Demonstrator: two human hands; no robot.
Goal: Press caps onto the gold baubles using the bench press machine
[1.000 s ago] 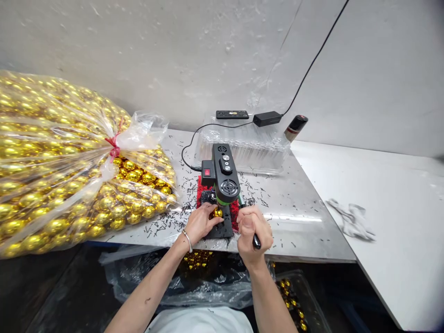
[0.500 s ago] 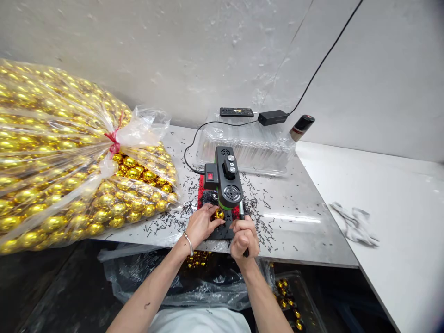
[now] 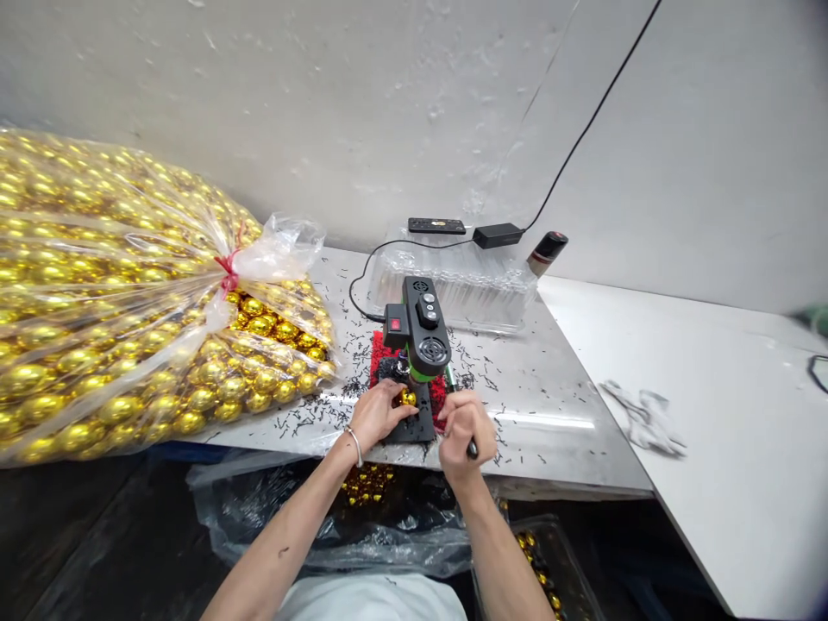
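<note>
A small black bench drill press (image 3: 427, 332) with a green ring stands on a red pad (image 3: 381, 345). Under its head, my left hand (image 3: 379, 414) is closed on a shiny gold ball (image 3: 407, 398), thumb and fingers pinching it over the black base (image 3: 423, 429). On the machine's right side, my right hand (image 3: 468, 429) wraps round a lever handle (image 3: 473, 449), whose black end pokes out of the fist. Dark curly shavings lie around the machine. The drill bit is hidden by the head and my fingers.
A big clear bag (image 3: 129, 319) of gold balls fills the left. Behind the machine are clear plastic trays (image 3: 466, 289), a remote control (image 3: 436, 226), a power adapter (image 3: 498, 235) and a dark-capped bottle (image 3: 547, 252). A white glove (image 3: 647, 418) lies right. An open plastic bag (image 3: 259, 509) hangs below the table edge.
My right hand has shifted slightly right, turning the lever handle so its black end sticks out to the right. My left hand still holds the ball under the head. The view has tilted slightly.
</note>
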